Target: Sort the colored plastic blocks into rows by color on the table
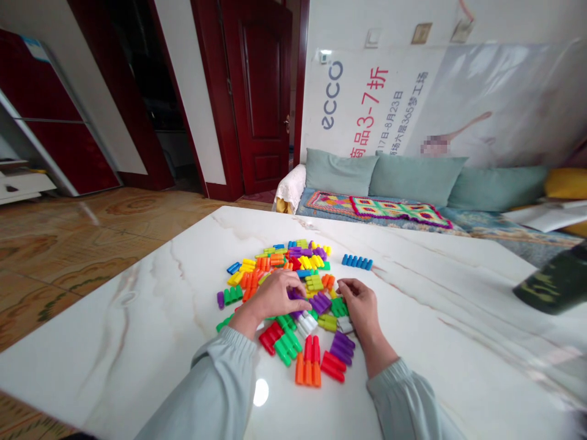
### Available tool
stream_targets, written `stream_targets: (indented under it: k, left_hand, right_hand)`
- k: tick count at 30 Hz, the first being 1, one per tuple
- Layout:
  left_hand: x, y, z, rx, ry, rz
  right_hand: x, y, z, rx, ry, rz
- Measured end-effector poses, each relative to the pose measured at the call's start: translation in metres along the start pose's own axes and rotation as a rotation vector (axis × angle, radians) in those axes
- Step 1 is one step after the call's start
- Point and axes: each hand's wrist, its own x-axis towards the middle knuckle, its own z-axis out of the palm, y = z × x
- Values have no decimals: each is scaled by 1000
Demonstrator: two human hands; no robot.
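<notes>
A heap of plastic bullet-shaped toy blocks [315,283], joined in short rows of many colours, lies on the table between my hands. My left hand [280,292] is over the heap's left side, thumb and forefinger apart above a purple block row [298,297]. To the right, my right hand [361,304] has its fingers curled together beside an orange block row [328,281]; what they hold, if anything, is hidden. Nearest me are a red-and-orange block piece [309,370], a red row [333,365] and a purple row [342,348].
A blue block row [357,262] lies apart, right of the heap. A dark camouflage-patterned object [553,281] stands at the right side of the white marbled table [151,293]. Beyond the far edge is a sofa with green cushions [415,178]; a red door [259,98] is behind.
</notes>
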Motion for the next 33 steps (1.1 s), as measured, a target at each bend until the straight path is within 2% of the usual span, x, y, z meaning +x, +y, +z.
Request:
stream_targets:
  k: [4, 8, 12, 18, 23, 26, 29, 33]
  left_hand:
    - [-1, -2, -3, -48, -142, -5]
    - [-2, 0, -9, 53, -290, -36]
    - [-2, 2, -11, 114, -300, -65]
    - [-3, 3, -8, -21, -172, -89]
    - [-1, 11, -9, -260, 23, -177]
    - [1, 8, -6, -366, 153, -244]
    - [3, -2, -1, -375, 298, -293]
    - [3, -9, 2, -278, 403, -342]
  right_hand:
    - [1, 0, 0, 6, 0, -4]
    - [1, 0, 1, -4, 7, -15]
    - [1, -1, 1, -17, 12, -25]
    - [0, -2, 0, -37, 4, -18]
    - [0, 1, 0, -38, -23, -23]
    - [-2, -1, 1, -52, -26, -39]
    - [-4, -6, 0, -96, 21, -55]
    - [-5, -8, 1, -121, 53, -82]
